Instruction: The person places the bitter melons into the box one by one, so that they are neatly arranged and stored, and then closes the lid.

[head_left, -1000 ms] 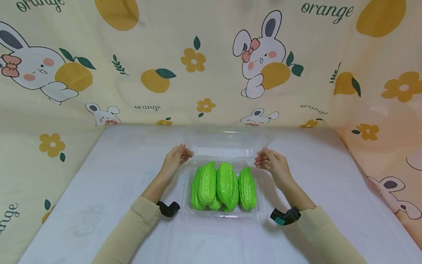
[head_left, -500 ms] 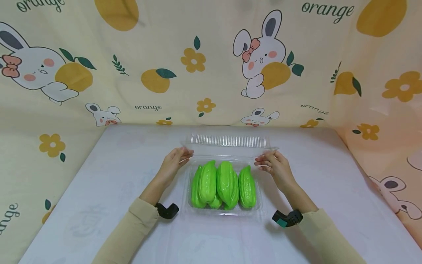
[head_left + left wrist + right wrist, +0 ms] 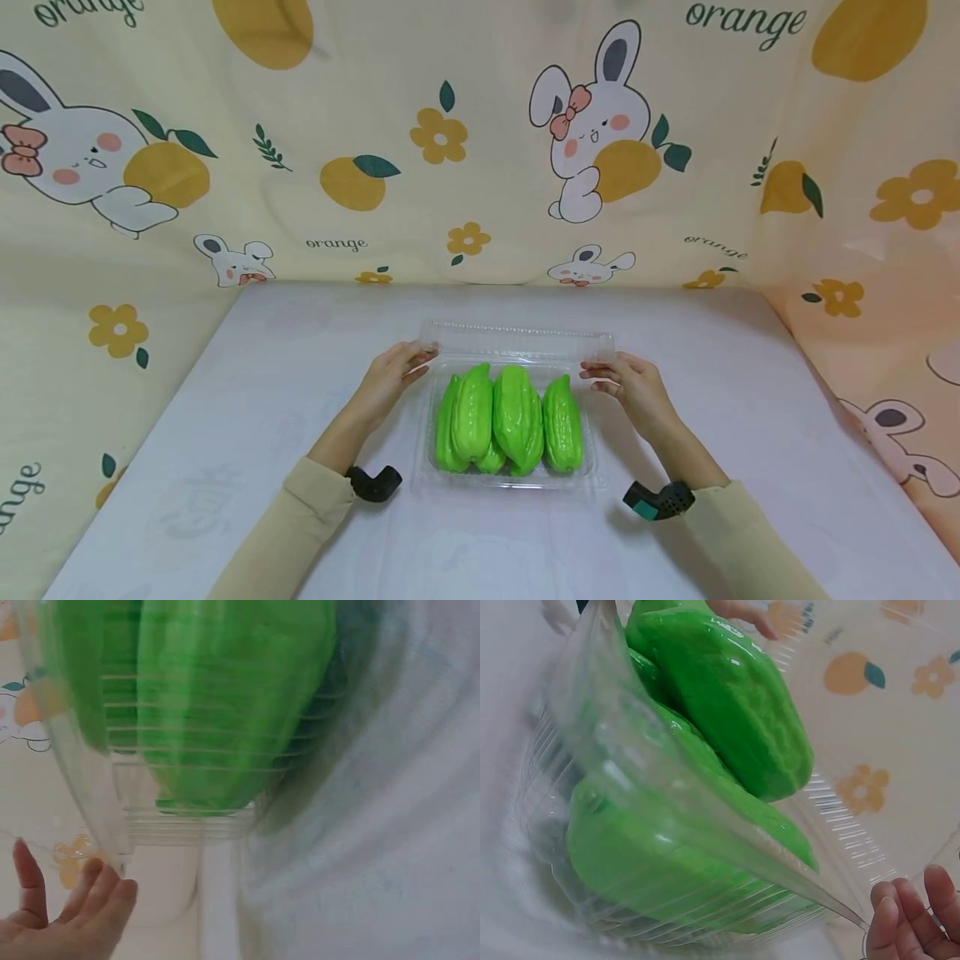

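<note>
A clear plastic clamshell box (image 3: 588,481) stands mid-table, holding several glossy green, ridged fruits (image 3: 514,417) shaped like star fruit. Its clear lid (image 3: 517,340) rises behind the filled half, attached along the back. At the lid's left corner is my left hand (image 3: 390,371), fingertips overlapping the plastic. In the left wrist view its fingers (image 3: 88,896) are spread and fairly straight, right at the rim. My right hand (image 3: 630,385) mirrors it at the right corner. The right wrist view shows its loosely bent fingers (image 3: 915,915) beside the box's corner.
A white cloth (image 3: 247,417) covers the table. Behind and at both sides hangs a cream curtain (image 3: 495,183) printed with rabbits and oranges. Black camera mounts (image 3: 375,483) sit on both wrists, close to the box's sides.
The lid has swung about its back edge, its top now lower and nearer in the head view. Both forearms have shifted slightly outward; fingertips stay by the lid's corners. The fruits stay in place.
</note>
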A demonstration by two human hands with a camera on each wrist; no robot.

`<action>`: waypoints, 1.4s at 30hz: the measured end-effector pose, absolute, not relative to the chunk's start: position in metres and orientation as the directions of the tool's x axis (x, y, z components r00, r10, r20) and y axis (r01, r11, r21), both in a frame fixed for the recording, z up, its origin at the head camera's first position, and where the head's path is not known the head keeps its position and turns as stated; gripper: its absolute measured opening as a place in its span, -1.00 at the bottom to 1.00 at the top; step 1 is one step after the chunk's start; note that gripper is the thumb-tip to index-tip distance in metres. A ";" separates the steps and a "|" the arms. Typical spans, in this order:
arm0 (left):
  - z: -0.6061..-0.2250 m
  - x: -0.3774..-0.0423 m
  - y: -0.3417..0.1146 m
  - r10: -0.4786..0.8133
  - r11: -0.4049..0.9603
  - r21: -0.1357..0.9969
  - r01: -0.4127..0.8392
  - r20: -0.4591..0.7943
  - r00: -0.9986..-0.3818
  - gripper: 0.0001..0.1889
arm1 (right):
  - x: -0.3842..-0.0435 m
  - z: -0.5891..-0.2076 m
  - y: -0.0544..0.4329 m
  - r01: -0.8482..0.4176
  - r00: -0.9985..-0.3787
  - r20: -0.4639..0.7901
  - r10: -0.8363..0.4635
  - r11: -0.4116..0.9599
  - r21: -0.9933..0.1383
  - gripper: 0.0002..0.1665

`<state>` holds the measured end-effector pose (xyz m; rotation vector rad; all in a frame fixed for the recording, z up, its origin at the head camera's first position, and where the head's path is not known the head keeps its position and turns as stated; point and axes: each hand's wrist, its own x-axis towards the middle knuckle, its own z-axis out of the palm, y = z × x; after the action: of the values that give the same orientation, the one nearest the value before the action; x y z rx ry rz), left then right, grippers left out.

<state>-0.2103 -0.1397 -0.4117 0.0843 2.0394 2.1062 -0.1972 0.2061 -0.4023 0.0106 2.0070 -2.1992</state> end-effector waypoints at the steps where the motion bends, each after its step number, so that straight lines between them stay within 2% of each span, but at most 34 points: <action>1: -0.411 -0.209 -0.141 0.196 -0.004 0.994 -0.109 -0.106 -0.975 -0.71 | -0.197 -0.402 0.206 0.130 -0.986 -0.120 -0.116 -0.082 -0.988 -0.68; 9: -0.400 -0.202 -0.147 0.258 0.073 0.993 -0.097 -0.113 -0.959 -0.69 | -0.193 -0.400 0.209 0.153 -0.977 -0.134 -0.164 -0.114 -0.982 -0.76; 19: -0.391 -0.193 -0.153 0.287 0.067 0.993 -0.097 -0.113 -0.951 -0.74 | -0.186 -0.390 0.215 0.151 -0.946 -0.130 -0.298 -0.049 -0.987 -0.68; 25: -0.389 -0.190 -0.157 0.317 0.088 0.991 -0.101 -0.124 -0.940 -0.71 | -0.183 -0.387 0.218 0.130 -0.925 -0.091 -0.368 -0.084 -0.988 -0.63; 31: -0.393 -0.190 -0.159 0.348 0.095 0.987 -0.129 -0.154 -0.925 -0.72 | -0.179 -0.388 0.218 0.144 -0.934 -0.104 -0.341 -0.096 -0.985 -0.61; 37: -0.393 -0.188 -0.159 0.351 0.119 0.983 -0.139 -0.173 -0.920 -0.64 | -0.175 -0.385 0.218 0.134 -0.945 -0.119 -0.303 -0.028 -0.991 -0.65; 42: -0.395 -0.186 -0.160 0.369 0.113 0.986 -0.123 -0.157 -0.916 -0.72 | -0.172 -0.386 0.220 0.118 -0.943 -0.107 -0.314 -0.016 -0.993 -0.67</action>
<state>-0.1862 -0.1600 -0.3948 0.2393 2.0341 1.8604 -0.1723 0.2200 -0.3857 -0.2049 1.9651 -2.0346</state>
